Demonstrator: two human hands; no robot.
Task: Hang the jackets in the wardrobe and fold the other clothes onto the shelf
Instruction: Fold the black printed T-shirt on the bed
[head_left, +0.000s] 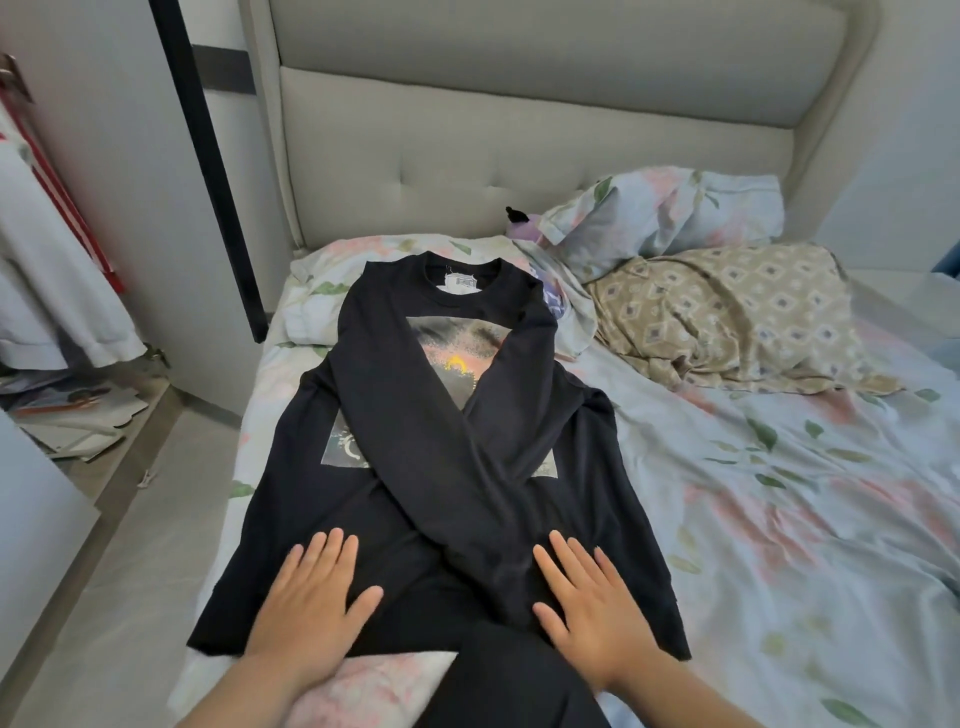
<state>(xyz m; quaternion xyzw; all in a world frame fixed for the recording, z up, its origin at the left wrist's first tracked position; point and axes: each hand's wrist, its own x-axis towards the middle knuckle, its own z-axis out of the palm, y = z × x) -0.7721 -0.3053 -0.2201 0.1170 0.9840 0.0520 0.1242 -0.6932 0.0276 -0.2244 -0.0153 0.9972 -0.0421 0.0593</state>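
Note:
A black long-sleeved shirt (415, 441) with a printed picture on its chest lies flat on the bed, neck toward the headboard. Both sleeves are folded inward and cross over the body. My left hand (311, 603) lies flat with straight fingers on the lower left part of the shirt. My right hand (592, 608) lies flat the same way on the lower right, over the end of a crossed sleeve. Neither hand grips the cloth.
The bed (779, 519) has a floral sheet, a floral pillow (665, 213) and a beige patterned pillow (727, 312) at the head. An open wardrobe with hanging white clothes (47, 249) stands at the left, with papers (67, 410) on its floor.

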